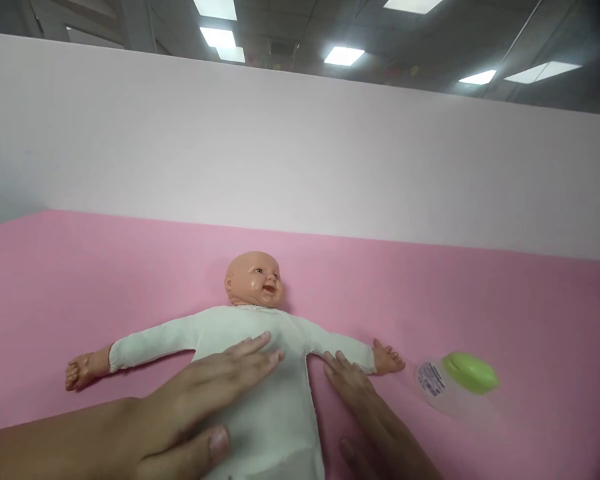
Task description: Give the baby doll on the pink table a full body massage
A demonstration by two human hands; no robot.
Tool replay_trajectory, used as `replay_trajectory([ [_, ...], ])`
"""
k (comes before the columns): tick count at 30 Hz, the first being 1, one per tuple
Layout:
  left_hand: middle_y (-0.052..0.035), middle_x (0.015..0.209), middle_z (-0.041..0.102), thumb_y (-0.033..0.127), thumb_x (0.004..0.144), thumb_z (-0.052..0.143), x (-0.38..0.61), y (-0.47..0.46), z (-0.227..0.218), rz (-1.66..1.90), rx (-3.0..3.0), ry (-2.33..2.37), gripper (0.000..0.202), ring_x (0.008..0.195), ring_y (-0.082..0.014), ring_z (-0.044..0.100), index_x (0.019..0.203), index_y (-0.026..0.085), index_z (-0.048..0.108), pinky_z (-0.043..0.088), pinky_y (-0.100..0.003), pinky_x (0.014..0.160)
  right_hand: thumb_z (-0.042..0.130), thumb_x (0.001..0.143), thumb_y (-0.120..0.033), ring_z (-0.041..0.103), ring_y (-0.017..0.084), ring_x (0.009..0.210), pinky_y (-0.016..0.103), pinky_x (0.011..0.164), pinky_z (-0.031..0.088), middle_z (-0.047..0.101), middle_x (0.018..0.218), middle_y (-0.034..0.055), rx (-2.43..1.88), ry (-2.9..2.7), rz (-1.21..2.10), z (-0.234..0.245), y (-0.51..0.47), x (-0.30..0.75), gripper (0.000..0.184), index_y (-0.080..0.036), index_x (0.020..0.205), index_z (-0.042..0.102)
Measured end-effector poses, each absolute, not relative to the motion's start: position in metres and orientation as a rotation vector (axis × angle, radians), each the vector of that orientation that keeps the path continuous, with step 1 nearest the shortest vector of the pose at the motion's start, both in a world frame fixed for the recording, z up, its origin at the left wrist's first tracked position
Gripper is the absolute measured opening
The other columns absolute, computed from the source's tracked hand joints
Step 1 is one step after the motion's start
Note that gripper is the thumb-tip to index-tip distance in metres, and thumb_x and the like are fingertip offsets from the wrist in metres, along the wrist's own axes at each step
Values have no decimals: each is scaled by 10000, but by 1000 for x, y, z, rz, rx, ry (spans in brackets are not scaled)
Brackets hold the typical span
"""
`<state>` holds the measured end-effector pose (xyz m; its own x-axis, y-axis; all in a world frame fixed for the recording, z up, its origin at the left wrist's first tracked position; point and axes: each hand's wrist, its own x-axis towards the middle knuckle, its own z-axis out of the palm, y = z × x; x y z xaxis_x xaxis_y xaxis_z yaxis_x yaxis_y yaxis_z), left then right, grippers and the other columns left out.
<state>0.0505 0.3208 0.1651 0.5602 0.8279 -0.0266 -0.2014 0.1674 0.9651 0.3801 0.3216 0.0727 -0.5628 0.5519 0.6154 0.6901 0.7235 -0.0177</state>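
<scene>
A baby doll (250,340) in a pale green long-sleeved suit lies on its back, arms spread, with its bare plastic head toward the far side. My left hand (195,400) rests flat on the doll's chest, fingers apart and pointing right. My right hand (365,413) lies on the pink surface, its fingertips against the doll's side just under the sleeve. To the right of the doll's hand, a clear plastic baby bottle (447,383) with a green cap (470,372) lies on its side, apart from my right hand. The doll's legs are out of view.
The pink surface (430,300) spans the view below a tall white partition (300,153) along its far edge. Above the partition are a dark ceiling and several bright panel lights (344,56).
</scene>
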Motion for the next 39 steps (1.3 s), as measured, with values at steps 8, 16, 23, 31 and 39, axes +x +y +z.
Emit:
replay_trajectory([
  [8,-103,1495,556,180,957,589,32,334,132,672,2066,698,455,1490,-312,411,1407,225,637,159,-485,1287,267,1102,-407,338,195,1526,353,1220,357,417,1611,69,-590,-2508,-313,80,338,332,603,-106,1624,282],
  [16,-173,1611,409,228,1014,407,23,353,111,712,2854,315,632,1554,-258,285,1609,54,279,257,-421,1284,264,1099,-517,367,180,1509,320,1244,304,458,1579,84,-483,-2536,-109,82,347,320,647,-141,1624,303],
  [23,-149,1623,402,319,997,416,26,351,104,799,2819,568,666,1552,-265,298,1608,85,286,227,-438,1297,358,1036,-652,236,284,1553,497,1251,248,325,1645,104,-614,-2598,138,65,353,326,805,-158,1654,214],
  [31,-132,1629,398,279,972,499,28,348,100,931,2647,851,681,1552,-305,294,1616,156,312,294,-511,1268,495,1014,-278,415,230,1489,362,1199,405,426,1601,108,-865,-2316,-23,90,335,326,638,-135,1613,328],
  [39,-132,1255,731,-14,842,505,31,352,112,1271,2683,526,530,1286,-203,625,1354,91,598,516,-350,1117,548,972,-157,651,186,1263,360,1205,427,716,1285,47,-606,-2268,-58,98,337,330,359,-185,1317,641],
])
